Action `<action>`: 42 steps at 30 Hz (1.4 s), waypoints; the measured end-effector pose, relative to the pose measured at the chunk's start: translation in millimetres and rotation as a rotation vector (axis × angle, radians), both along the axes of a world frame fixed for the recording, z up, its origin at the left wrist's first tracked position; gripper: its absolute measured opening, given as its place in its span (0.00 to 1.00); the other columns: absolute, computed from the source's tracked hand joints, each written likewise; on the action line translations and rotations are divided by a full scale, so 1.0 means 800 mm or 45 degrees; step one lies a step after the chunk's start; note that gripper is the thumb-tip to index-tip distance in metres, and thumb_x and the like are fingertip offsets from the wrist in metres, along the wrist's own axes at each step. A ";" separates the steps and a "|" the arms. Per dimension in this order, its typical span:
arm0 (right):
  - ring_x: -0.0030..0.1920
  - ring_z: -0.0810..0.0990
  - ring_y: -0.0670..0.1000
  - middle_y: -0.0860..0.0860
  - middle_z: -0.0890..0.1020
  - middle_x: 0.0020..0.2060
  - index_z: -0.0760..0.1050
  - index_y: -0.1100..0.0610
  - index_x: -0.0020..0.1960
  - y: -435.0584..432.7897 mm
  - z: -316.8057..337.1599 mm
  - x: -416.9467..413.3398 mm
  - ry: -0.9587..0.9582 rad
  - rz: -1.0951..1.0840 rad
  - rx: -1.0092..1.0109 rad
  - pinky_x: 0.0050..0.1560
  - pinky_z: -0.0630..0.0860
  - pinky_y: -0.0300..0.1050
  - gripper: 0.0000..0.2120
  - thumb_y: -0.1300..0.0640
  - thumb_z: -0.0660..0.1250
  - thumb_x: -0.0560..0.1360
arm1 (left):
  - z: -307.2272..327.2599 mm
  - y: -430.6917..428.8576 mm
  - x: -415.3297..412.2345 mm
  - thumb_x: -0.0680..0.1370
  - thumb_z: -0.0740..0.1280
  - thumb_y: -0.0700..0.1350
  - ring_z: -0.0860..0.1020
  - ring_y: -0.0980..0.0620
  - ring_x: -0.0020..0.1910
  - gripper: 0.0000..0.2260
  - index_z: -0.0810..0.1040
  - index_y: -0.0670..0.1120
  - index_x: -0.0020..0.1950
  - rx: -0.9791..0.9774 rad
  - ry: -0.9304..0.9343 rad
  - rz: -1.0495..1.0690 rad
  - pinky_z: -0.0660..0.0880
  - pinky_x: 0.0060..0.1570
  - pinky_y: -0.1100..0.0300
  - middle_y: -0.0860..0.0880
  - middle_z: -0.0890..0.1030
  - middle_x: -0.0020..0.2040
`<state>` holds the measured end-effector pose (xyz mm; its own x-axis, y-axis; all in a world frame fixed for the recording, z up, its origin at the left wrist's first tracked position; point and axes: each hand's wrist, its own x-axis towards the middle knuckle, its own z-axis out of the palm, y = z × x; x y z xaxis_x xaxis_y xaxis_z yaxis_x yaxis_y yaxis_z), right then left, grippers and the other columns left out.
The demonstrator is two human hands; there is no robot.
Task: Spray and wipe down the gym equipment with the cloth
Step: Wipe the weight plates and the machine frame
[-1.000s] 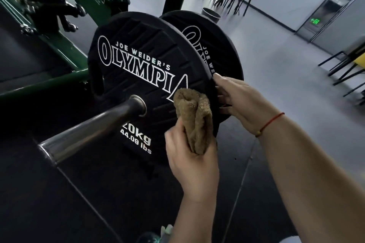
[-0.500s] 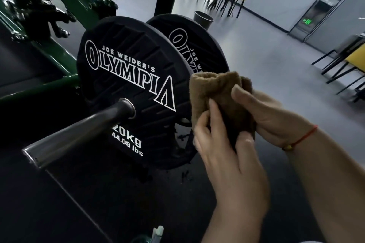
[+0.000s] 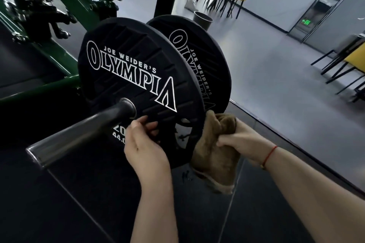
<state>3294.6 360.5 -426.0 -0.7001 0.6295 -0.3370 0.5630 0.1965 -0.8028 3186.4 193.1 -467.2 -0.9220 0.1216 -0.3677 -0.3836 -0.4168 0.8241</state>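
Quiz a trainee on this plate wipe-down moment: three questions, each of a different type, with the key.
1. Multiple choice: the brown cloth is gripped by: A) the right hand, B) both hands, C) neither hand.
2. True or false: the left hand touches the face of the front plate with its fingertips, just below the bar.
3. Fill in: the large word printed across the front plate is ____.

Key: 1 A; 2 true; 3 OLYMPIA.
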 end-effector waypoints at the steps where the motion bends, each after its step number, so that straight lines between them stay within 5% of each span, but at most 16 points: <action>1: 0.51 0.84 0.59 0.56 0.85 0.48 0.77 0.54 0.59 0.000 -0.005 0.001 -0.092 -0.012 -0.033 0.55 0.82 0.59 0.32 0.58 0.73 0.53 | -0.002 0.003 0.003 0.85 0.56 0.51 0.80 0.53 0.45 0.15 0.82 0.52 0.51 0.006 -0.006 -0.029 0.74 0.48 0.55 0.50 0.85 0.45; 4: 0.50 0.84 0.60 0.57 0.85 0.47 0.78 0.54 0.55 -0.004 -0.009 -0.001 -0.165 -0.015 -0.046 0.51 0.83 0.57 0.28 0.61 0.72 0.54 | -0.003 0.010 0.012 0.85 0.57 0.50 0.81 0.51 0.45 0.14 0.82 0.51 0.51 0.045 -0.011 -0.119 0.76 0.49 0.54 0.48 0.85 0.45; 8: 0.40 0.82 0.52 0.51 0.84 0.34 0.80 0.58 0.46 -0.013 0.030 -0.009 0.256 -0.191 0.081 0.36 0.80 0.45 0.19 0.65 0.68 0.54 | 0.006 0.014 0.014 0.85 0.58 0.47 0.81 0.52 0.44 0.13 0.82 0.49 0.52 0.048 0.038 -0.161 0.75 0.47 0.58 0.47 0.85 0.45; 12: 0.46 0.84 0.50 0.48 0.85 0.41 0.80 0.51 0.48 -0.037 0.077 -0.020 0.586 -0.096 0.232 0.48 0.82 0.49 0.21 0.61 0.72 0.55 | 0.018 0.009 0.013 0.85 0.59 0.46 0.81 0.52 0.44 0.14 0.83 0.44 0.51 0.109 0.185 -0.166 0.76 0.49 0.56 0.45 0.85 0.45; 17: 0.51 0.80 0.39 0.40 0.83 0.48 0.76 0.46 0.55 -0.085 0.080 -0.052 0.420 0.038 0.882 0.53 0.78 0.41 0.23 0.50 0.80 0.63 | 0.023 -0.005 0.009 0.84 0.63 0.42 0.80 0.51 0.44 0.10 0.83 0.40 0.54 0.215 0.354 -0.139 0.78 0.46 0.59 0.42 0.84 0.46; 20: 0.50 0.79 0.40 0.39 0.82 0.47 0.75 0.44 0.57 -0.108 0.073 -0.072 0.273 0.061 1.088 0.51 0.78 0.43 0.21 0.43 0.77 0.67 | 0.025 -0.008 0.015 0.84 0.60 0.51 0.82 0.53 0.55 0.16 0.83 0.44 0.60 0.189 0.392 -0.105 0.78 0.55 0.55 0.48 0.85 0.54; 23: 0.49 0.81 0.38 0.39 0.84 0.46 0.79 0.45 0.58 -0.115 0.071 -0.087 0.214 0.240 0.942 0.53 0.79 0.41 0.18 0.41 0.74 0.71 | 0.020 -0.009 0.025 0.80 0.58 0.63 0.78 0.52 0.65 0.26 0.74 0.50 0.73 0.157 0.461 -0.224 0.76 0.64 0.48 0.50 0.80 0.66; 26: 0.55 0.82 0.39 0.40 0.85 0.51 0.83 0.46 0.60 -0.118 0.086 -0.091 0.163 0.491 0.403 0.57 0.80 0.44 0.19 0.38 0.64 0.76 | 0.011 -0.013 0.020 0.71 0.66 0.67 0.76 0.64 0.64 0.37 0.60 0.60 0.78 0.133 0.443 -0.270 0.76 0.58 0.66 0.63 0.78 0.66; 28: 0.56 0.83 0.41 0.43 0.86 0.53 0.83 0.52 0.60 -0.118 0.091 -0.090 0.222 0.484 0.204 0.55 0.82 0.45 0.23 0.41 0.59 0.76 | 0.008 -0.018 0.011 0.67 0.74 0.61 0.79 0.66 0.59 0.38 0.63 0.61 0.74 0.189 0.342 -0.249 0.77 0.51 0.70 0.66 0.80 0.60; 31: 0.49 0.87 0.51 0.51 0.87 0.48 0.83 0.58 0.57 -0.114 0.096 -0.091 0.564 0.353 0.335 0.47 0.84 0.48 0.17 0.50 0.59 0.82 | 0.008 -0.017 0.001 0.72 0.78 0.48 0.81 0.65 0.54 0.28 0.69 0.64 0.66 0.200 0.166 -0.167 0.78 0.54 0.60 0.65 0.82 0.54; 34: 0.48 0.86 0.49 0.48 0.87 0.47 0.83 0.52 0.54 -0.094 0.091 -0.089 0.748 0.143 0.707 0.46 0.83 0.46 0.10 0.53 0.63 0.82 | 0.001 -0.017 -0.006 0.76 0.73 0.40 0.80 0.66 0.53 0.29 0.69 0.64 0.69 0.013 0.135 -0.011 0.77 0.56 0.60 0.64 0.82 0.54; 37: 0.55 0.81 0.42 0.41 0.83 0.54 0.81 0.46 0.59 -0.069 0.069 -0.090 0.555 -0.037 0.998 0.54 0.80 0.43 0.10 0.53 0.69 0.78 | -0.017 -0.017 -0.021 0.76 0.73 0.41 0.74 0.62 0.65 0.35 0.64 0.66 0.76 -0.268 0.350 0.048 0.71 0.59 0.66 0.61 0.75 0.66; 40: 0.67 0.73 0.43 0.40 0.75 0.66 0.70 0.45 0.73 -0.056 0.039 -0.093 0.289 0.058 0.989 0.67 0.73 0.47 0.25 0.45 0.69 0.77 | -0.045 0.003 -0.035 0.74 0.73 0.38 0.70 0.56 0.69 0.39 0.62 0.61 0.80 -0.541 0.611 0.009 0.66 0.62 0.65 0.54 0.72 0.70; 42: 0.69 0.70 0.39 0.38 0.74 0.67 0.65 0.45 0.75 -0.055 0.024 -0.098 0.308 0.142 0.859 0.70 0.69 0.42 0.26 0.46 0.67 0.79 | -0.063 0.020 -0.029 0.73 0.72 0.37 0.69 0.52 0.70 0.41 0.61 0.59 0.80 -0.656 0.688 -0.057 0.67 0.65 0.58 0.51 0.70 0.71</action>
